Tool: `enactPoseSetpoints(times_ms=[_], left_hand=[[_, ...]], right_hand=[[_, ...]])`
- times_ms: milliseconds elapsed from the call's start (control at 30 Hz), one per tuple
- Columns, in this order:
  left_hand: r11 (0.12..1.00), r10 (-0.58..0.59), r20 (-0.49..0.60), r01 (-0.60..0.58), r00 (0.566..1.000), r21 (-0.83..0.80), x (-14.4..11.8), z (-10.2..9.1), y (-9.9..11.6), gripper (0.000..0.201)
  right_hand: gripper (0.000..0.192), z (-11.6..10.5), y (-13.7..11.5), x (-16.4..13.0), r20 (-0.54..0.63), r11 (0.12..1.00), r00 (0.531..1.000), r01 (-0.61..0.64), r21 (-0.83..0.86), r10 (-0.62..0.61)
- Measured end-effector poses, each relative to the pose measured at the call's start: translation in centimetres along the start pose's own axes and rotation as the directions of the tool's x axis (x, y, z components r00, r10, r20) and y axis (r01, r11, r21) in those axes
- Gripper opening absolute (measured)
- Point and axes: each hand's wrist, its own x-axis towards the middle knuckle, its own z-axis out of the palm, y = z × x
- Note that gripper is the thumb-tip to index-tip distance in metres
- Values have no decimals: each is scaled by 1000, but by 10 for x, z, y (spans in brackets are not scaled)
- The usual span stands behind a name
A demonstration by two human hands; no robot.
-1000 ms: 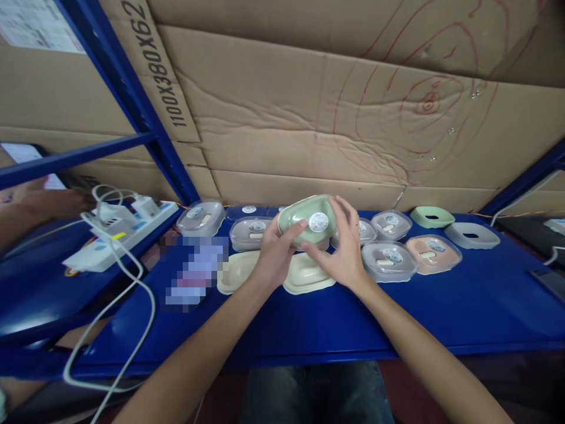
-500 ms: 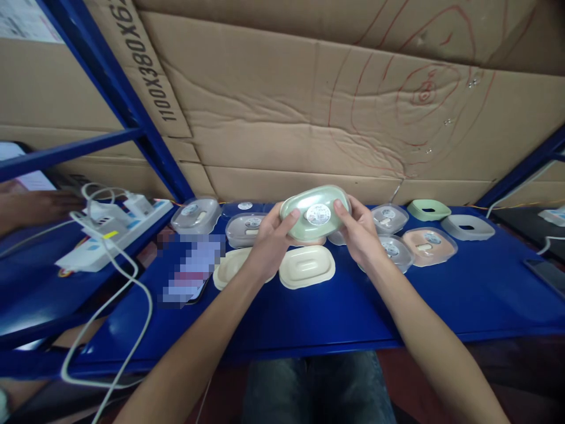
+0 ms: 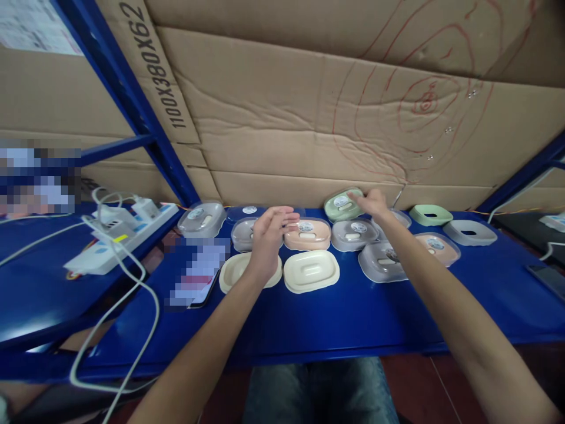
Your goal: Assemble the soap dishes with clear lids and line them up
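My right hand (image 3: 369, 203) grips the right end of a pale green oval box (image 3: 339, 207) with a round white sticker, its thumb on top, at the back of the table against the cardboard. My left hand (image 3: 268, 240) hovers with fingers stretched out and nothing in it. It is nearest to a peach oval box (image 3: 308, 240) and partly covers a grey oval box (image 3: 241, 235) with a clear lid. Below it lie two cream oval trays, the left cream tray (image 3: 229, 270) half hidden by my hand and the right cream tray (image 3: 311, 281) in full view.
More grey and peach boxes, such as a grey box (image 3: 382, 265), stand on the blue table (image 3: 304, 330). A green open ring (image 3: 431, 222) and a grey open ring (image 3: 472, 241) lie right. A phone (image 3: 200, 288), a power strip (image 3: 119, 247) and loose cables are left. Cardboard (image 3: 282, 118) walls the back.
The green box has moved from between both hands to the back of the table, in my right hand alone. My left hand has let go of it and opened.
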Motion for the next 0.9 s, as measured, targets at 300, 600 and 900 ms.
enactPoseSetpoints(times_ms=[300,600,900], left_hand=[[995,68,-35,-65,997,72,5,-5,-2,24],[985,166,-227,-153,960,73,15,-15,-4,26],[996,74,-349,-86,934,-19,24,-23,1,28]], right_hand=[[38,4,-4,-10,94,932,996,34,-361,0],[48,18,-74,-38,211,870,924,373,-322,-318],[41,77,-158,-59,515,786,723,602,-142,-461]])
